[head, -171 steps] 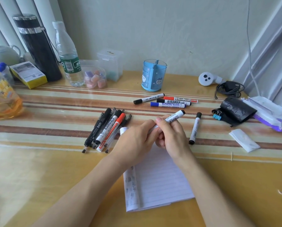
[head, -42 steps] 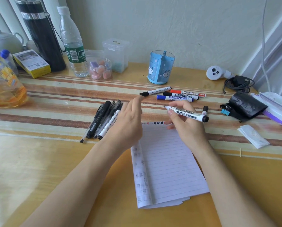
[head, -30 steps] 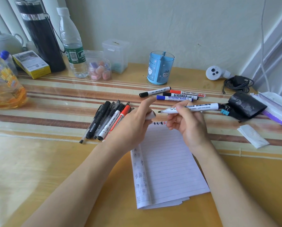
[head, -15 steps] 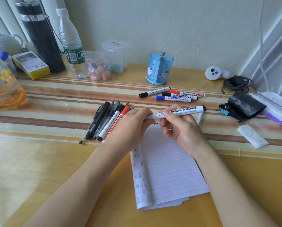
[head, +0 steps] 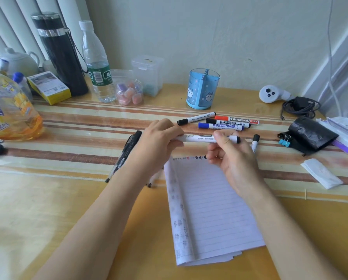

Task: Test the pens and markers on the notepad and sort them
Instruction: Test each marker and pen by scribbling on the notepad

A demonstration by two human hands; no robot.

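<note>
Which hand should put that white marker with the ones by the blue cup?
Probably the right hand: it pinches the white marker and is closer to those whiteboard markers than the left hand, which holds the other end.

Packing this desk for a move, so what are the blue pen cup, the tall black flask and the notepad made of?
Blue pen cup: likely glossy translucent plastic; light shows through its wall. Black flask: probably metal with a black coat; a shiny steel-looking band rings it near the top. Notepad: thin matte ruled paper; sheets fan out at the bottom edge.
</note>
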